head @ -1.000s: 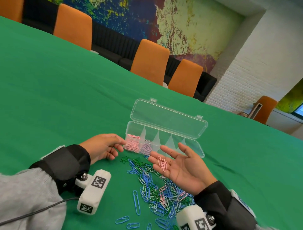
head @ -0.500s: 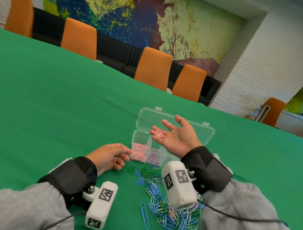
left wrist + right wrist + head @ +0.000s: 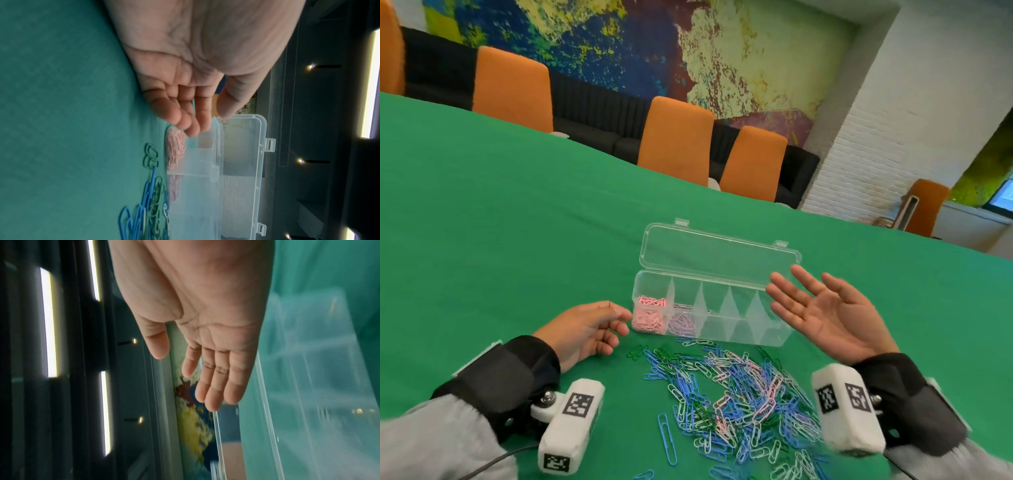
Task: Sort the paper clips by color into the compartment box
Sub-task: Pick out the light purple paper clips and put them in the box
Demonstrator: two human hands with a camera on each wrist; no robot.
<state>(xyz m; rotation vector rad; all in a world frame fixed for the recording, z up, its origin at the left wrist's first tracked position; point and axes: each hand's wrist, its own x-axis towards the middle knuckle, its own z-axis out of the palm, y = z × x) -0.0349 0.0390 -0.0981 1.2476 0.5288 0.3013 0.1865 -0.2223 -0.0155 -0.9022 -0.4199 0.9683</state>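
Right hand (image 3: 828, 317) spread, palm up, empty, beside box (image 3: 743, 337) right end. Left hand (image 3: 585, 330) loosely curled, holding nothing, by pink compartment. Mixed clip pile (image 3: 736, 394) before box. Risk: tangled clips dragging wrong colours along into compartment.

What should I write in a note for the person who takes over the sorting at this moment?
Left hand: holds nothing, fingers loosely curled, resting on the green table at the left end of the compartment box.
Right hand: open, palm up, empty, raised near the box's right end.
Box: lid open. Pink clips fill the leftmost compartment; the next holds pale pink or lilac clips; the others look empty.
Mixed pile of blue, green, pink and pale clips lies on the table in front of the box.
Left to do: sort the pile by colour.
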